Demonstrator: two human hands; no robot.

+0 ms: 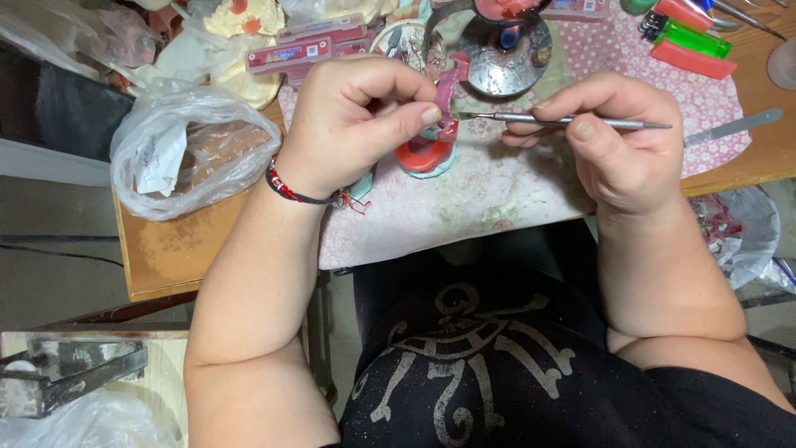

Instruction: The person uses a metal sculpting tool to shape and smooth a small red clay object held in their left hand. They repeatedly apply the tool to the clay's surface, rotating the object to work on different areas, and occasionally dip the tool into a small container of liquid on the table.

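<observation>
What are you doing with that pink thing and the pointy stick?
A person sits at a small worktable. The left hand pinches a pink curved wax piece between thumb and fingers. The right hand holds a thin metal tool level, its tip right at the pink piece. Below them sits a red and teal model, and a small flame burns behind.

My left hand [352, 124] pinches the pink wax denture [448, 95]; my right hand [618, 141] holds the metal carving tool [564, 121], tip touching it, above the worktop [174, 249].
</observation>
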